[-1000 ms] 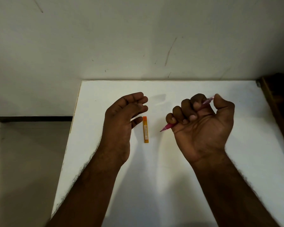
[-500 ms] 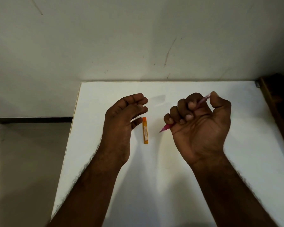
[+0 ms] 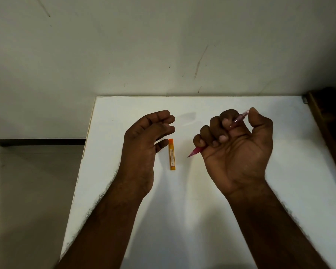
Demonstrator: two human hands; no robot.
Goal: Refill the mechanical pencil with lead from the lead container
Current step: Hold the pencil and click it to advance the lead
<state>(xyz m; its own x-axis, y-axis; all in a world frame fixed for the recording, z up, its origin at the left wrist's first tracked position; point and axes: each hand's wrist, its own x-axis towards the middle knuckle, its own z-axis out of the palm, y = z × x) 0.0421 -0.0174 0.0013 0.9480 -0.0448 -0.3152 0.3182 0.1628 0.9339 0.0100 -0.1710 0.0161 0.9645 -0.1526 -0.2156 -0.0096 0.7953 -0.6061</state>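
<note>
Orange lead container (image 3: 172, 154) lies just beside left hand (image 3: 144, 140).

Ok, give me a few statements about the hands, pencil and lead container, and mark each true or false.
1. The right hand grips the pink pencil. True.
2. The lead container lies on the white table. True.
3. The left hand holds the lead container. False: it holds nothing; the container lies beside its fingertips.
4. The pencil's tip points toward the wall. False: it points down-left, toward the container.
5. The container is blue. False: orange.
</note>
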